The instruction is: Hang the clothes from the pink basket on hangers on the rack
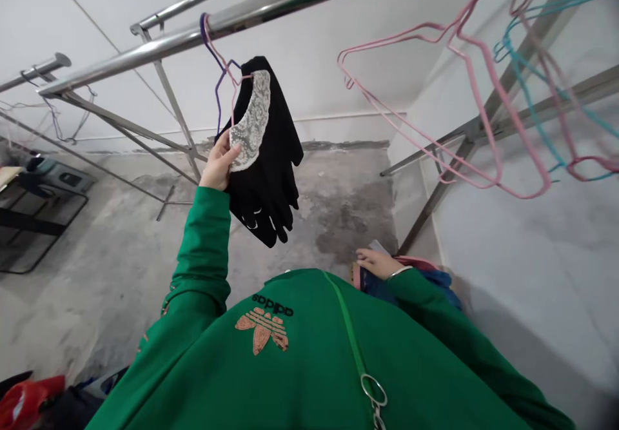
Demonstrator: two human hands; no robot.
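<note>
My left hand (220,162) is closed on the white lace collar (251,124) of a black garment (278,140), thumb on top of the lace. The garment hangs from the metal rail (164,48) on a pink hanger (235,88), with a purple hanger (217,91) right beside it. Low at the right, my right hand (380,263) rests over a pile of blue and pink cloth (438,278). Its fingers are stretched forward, and I see nothing clearly gripped in them. A small pale edge (378,246) shows just beyond those fingers; I cannot tell what it is.
Pink hangers (476,75) and turquoise hangers (525,88) hang at the upper right. Metal rack legs (176,107) stand on the concrete floor. A grey machine (68,175) is at the far left, and red cloth (29,401) lies at the lower left. A white wall closes the right side.
</note>
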